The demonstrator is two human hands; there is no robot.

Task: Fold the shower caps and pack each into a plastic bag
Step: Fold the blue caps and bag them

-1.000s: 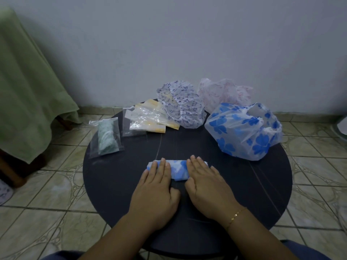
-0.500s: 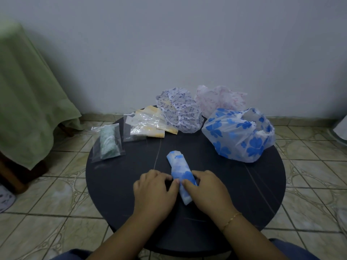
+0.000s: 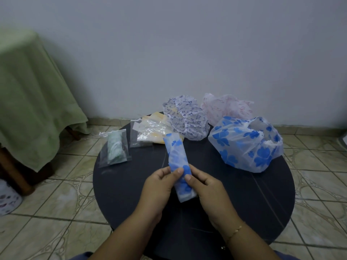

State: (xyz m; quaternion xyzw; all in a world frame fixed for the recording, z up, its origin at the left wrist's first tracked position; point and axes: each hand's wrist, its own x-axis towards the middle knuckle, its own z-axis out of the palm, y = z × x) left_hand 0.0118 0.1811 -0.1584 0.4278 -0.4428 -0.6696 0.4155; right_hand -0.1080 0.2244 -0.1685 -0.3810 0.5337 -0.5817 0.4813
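bare tabletop (image 3: 234,194) right of hands, blue-flowered cap (image 3: 246,145) blocking far right, bags (image 3: 150,132) far left

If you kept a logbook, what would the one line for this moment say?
step: folding done, bagging next | left hand + right hand: hold folded blue cap above table | packed: green cap bag | unfolded caps: three

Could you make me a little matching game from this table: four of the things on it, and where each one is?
Things:
1. folded blue cap
2. bagged green cap
3. pink cap
4. open blue-flowered cap

Places:
A. far back edge of the table
B. right side of the table
C. left edge of the table
D. held in both hands

Pairs: 1-D, 2-C, 3-A, 4-B
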